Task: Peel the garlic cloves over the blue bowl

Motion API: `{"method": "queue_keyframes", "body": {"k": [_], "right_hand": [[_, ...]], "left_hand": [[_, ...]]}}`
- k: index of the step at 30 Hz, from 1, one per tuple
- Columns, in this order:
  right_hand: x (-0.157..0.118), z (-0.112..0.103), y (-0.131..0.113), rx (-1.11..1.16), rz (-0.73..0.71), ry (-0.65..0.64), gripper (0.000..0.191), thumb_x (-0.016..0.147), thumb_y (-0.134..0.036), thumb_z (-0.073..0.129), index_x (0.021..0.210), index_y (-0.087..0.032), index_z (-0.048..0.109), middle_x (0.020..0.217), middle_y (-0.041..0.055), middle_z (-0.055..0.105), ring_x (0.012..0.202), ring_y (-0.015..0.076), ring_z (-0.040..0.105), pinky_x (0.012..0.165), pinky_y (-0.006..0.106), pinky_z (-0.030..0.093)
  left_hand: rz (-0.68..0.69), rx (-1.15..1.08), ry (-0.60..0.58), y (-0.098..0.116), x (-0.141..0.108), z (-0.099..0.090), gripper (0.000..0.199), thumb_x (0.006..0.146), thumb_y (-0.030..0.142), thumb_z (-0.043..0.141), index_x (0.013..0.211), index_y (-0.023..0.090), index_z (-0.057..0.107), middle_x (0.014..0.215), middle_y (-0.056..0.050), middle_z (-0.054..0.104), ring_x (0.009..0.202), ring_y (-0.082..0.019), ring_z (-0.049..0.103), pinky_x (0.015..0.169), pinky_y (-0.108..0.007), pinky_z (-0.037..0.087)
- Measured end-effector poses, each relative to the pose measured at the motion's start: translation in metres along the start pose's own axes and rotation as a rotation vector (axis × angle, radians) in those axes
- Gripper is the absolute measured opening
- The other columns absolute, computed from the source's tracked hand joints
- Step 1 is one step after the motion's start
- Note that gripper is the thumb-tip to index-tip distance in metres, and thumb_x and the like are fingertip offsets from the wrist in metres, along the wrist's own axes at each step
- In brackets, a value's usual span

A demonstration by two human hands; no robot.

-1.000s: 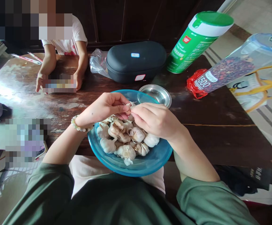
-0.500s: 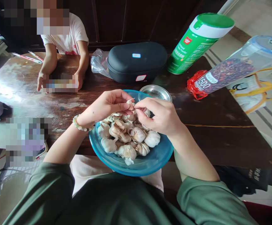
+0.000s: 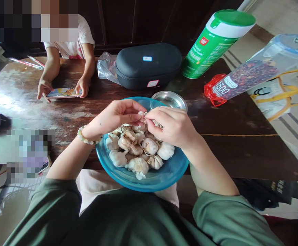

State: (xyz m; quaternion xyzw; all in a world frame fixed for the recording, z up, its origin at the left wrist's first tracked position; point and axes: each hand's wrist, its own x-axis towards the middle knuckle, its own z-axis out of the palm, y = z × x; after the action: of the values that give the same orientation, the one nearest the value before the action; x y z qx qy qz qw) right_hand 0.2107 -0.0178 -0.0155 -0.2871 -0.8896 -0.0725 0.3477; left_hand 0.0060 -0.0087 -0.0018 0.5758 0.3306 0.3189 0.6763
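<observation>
Gripping a piece of garlic (image 3: pixel 142 117) in the left hand (image 3: pixel 119 114), pinching it between thumb and bent fingers. Holding this piece above the far part of a blue plastic basin (image 3: pixel 161 179), just over the pile of garlic bulbs (image 3: pixel 150 146) lying inside. Holding the right hand (image 3: pixel 170 124) at the opposite side of the same piece, bending the fingers and drawing thumb and index finger close together at its edge. Not being able to tell, at this size, whether gripping skin or clove with the right fingertips or merely touching. Wearing a bead bracelet (image 3: pixel 87 136) on the left wrist.

Finding the basin at the near edge of a dark wooden table (image 3: pixel 241 157), overlapping the lap from this viewpoint. Noting a shallow metal bowl (image 3: pixel 170 98) by the basin's far right rim, partly covered from sight by the right hand. Recording a black zippered case (image 3: pixel 149 65) beyond, between a clear plastic bag (image 3: pixel 106 68) and a green protein powder canister (image 3: pixel 207 48). Listing, farther right, a clear storage container (image 3: pixel 256 73) marked 1500, with a red plastic bag (image 3: pixel 217 89) about its base. Observing, at the far left, another person's hands (image 3: pixel 82 86) at a phone (image 3: pixel 65 93).
</observation>
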Motion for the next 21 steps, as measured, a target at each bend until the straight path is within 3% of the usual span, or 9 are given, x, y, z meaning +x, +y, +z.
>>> {"method": "queue_keyframes", "body": {"k": [9, 14, 21], "right_hand": [[0.0023, -0.0027, -0.0033, -0.078, -0.056, -0.024, 0.016, 0.08, -0.009, 0.052, 0.07, -0.02, 0.056, 0.069, -0.0009, 0.065, 0.062, 0.0131, 0.06, 0.058, 0.026, 0.047], [0.0026, -0.0034, -0.0042, -0.029, 0.028, -0.033, 0.014, 0.08, -0.01, 0.052, 0.072, -0.021, 0.056, 0.066, -0.0006, 0.062, 0.061, 0.0139, 0.058, 0.058, 0.027, 0.048], [0.0032, -0.0027, -0.0039, 0.001, -0.017, -0.011, 0.01, 0.082, -0.012, 0.056, 0.078, -0.02, 0.06, 0.077, 0.0019, 0.067, 0.07, 0.0149, 0.062, 0.063, 0.027, 0.051]], "left_hand": [[0.027, 0.082, 0.03, -0.0019, -0.0003, -0.0011, 0.032, 0.076, 0.034, 0.074, 0.097, 0.01, 0.068, 0.086, -0.006, 0.071, 0.078, -0.014, 0.067, 0.072, -0.023, 0.055], [0.024, 0.086, 0.069, -0.0019, -0.0002, -0.0004, 0.033, 0.073, 0.036, 0.076, 0.093, 0.01, 0.068, 0.084, -0.006, 0.072, 0.075, -0.014, 0.067, 0.069, -0.023, 0.056], [0.016, 0.133, 0.092, -0.0025, 0.002, -0.0024, 0.036, 0.068, 0.038, 0.079, 0.088, 0.01, 0.068, 0.075, -0.005, 0.071, 0.067, -0.014, 0.067, 0.062, -0.022, 0.055]]}}
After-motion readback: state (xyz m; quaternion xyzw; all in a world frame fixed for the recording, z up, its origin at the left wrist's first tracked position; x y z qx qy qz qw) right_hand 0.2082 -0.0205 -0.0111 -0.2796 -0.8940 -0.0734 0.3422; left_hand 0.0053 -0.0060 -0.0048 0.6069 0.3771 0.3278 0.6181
